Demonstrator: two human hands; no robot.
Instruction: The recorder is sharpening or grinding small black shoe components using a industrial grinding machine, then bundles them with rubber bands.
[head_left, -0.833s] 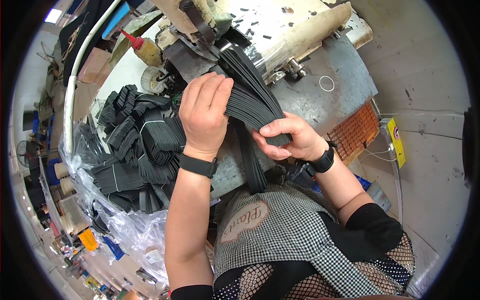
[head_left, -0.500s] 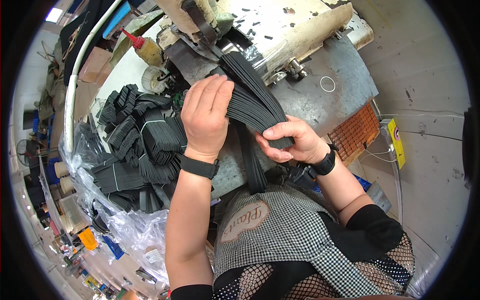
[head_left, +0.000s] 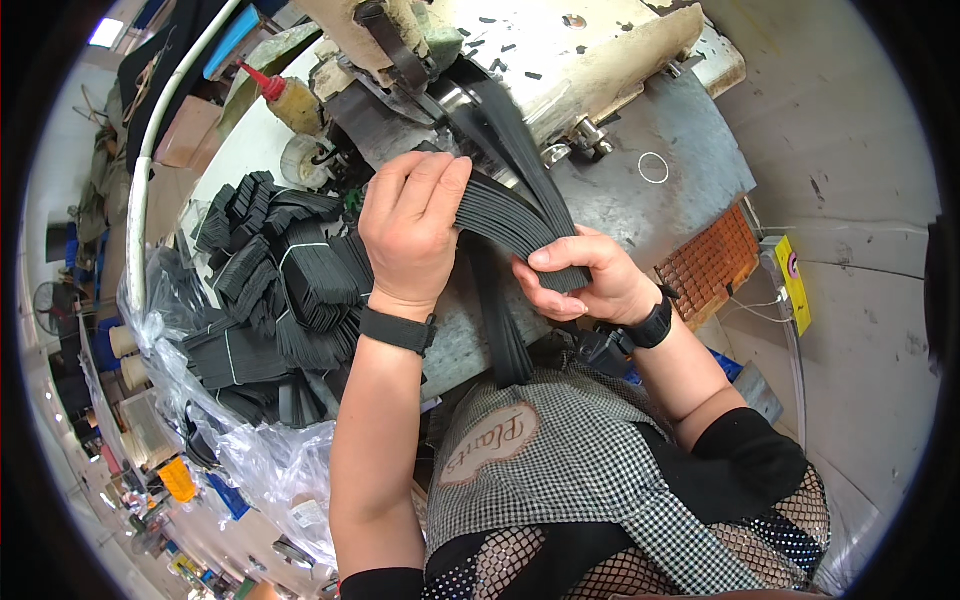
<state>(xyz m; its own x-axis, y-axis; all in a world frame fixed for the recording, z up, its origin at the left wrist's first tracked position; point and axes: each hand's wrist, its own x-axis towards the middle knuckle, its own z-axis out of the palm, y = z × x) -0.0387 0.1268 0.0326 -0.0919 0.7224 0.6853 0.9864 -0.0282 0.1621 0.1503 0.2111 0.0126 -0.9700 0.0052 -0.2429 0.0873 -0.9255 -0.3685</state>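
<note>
Strip bundle risk: the fanned black strips (head_left: 508, 216) could be splayed or dropped out of line if the pinch at the near end is loosened, since only the two ends appear to be held.
Far strips risk: the second group of strips (head_left: 522, 145), just beyond the hands, could be snagged or mixed in, as the held fan is nearly met by it beside the right hand.
Strip bundle look: thin, flat, matt black lengths are stacked edge to edge and bowed in a shallow arc; the bundle is suspended between the hands, above the tabletop (head_left: 695, 150).
Left hand (head_left: 415, 225): the far end is covered by bent fingers; a grip on the strips seems likely, but the fingertips are hidden.
Right hand (head_left: 585, 272): the near end is gripped, with the thumb laid on top and the fingers underneath.
Hanging strips (head_left: 505, 325): another black bunch is seen below and between the hands, reaching the checked apron (head_left: 560, 450).
Tied bundles (head_left: 315, 265): more black strips are heaped left of the left hand.
Cream machine (head_left: 625, 65): it is placed beyond both hands, strewn with black scraps (head_left: 533, 76).
</note>
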